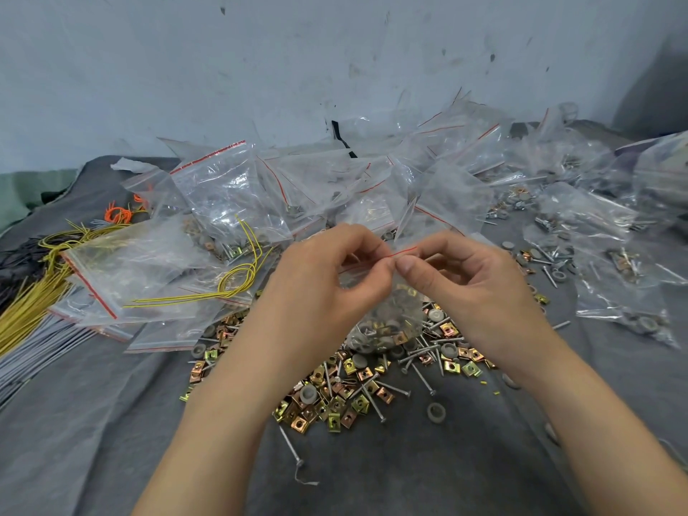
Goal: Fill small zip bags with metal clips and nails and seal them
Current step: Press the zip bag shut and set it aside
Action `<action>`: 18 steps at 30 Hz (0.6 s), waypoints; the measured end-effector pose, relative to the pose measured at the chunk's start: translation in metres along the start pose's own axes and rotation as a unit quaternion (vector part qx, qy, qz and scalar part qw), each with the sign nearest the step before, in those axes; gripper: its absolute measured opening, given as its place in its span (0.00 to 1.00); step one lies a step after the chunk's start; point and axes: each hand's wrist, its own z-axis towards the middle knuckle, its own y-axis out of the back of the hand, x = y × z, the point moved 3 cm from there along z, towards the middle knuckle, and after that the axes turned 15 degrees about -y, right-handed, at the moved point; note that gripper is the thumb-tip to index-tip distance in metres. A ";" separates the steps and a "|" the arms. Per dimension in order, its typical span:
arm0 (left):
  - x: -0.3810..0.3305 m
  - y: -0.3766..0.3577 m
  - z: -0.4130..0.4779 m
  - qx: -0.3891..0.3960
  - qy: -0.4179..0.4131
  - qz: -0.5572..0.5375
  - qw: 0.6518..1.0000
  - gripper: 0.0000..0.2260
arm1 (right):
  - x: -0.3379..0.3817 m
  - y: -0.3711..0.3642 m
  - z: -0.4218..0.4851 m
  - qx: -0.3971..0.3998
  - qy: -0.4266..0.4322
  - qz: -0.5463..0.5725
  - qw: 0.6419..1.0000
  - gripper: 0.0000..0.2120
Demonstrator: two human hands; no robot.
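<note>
Head view: you hold a small zip bag (385,324) up over the middle of the grey cloth (93,422), its lower half sagging with clips, nails and grey round pieces. Your left hand (327,281) and right hand (469,284) both pinch the bag's top edge at the red zip strip (405,251). The thumbs and forefingers meet there, almost touching each other, and the other fingers are curled. Whether the strip is pressed closed cannot be told.

Directly beneath the bag lies a loose heap of gold and copper metal clips (335,404), mixed with long nails (373,403) and grey rubber washers (436,412).

To your left, a flat stack of empty bags (123,270) rests beside bundles of yellow wires (238,281), with orange ties (119,214) farther back. Behind your hands, filled bags (231,195) pile up across the cloth and spread to the right, against a scuffed pale wall (260,68).
</note>
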 end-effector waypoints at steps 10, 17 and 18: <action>0.003 0.000 -0.001 -0.004 0.039 -0.041 0.998 0.01 | 0.002 0.006 0.000 -0.024 -0.009 0.033 0.999 0.06; 0.002 0.000 0.000 0.005 0.043 -0.056 0.998 0.01 | 0.001 0.008 -0.001 -0.042 -0.007 0.021 0.999 0.07; 0.002 0.000 0.000 0.006 0.042 -0.057 0.997 0.01 | 0.001 0.007 -0.001 -0.043 -0.006 0.020 0.999 0.07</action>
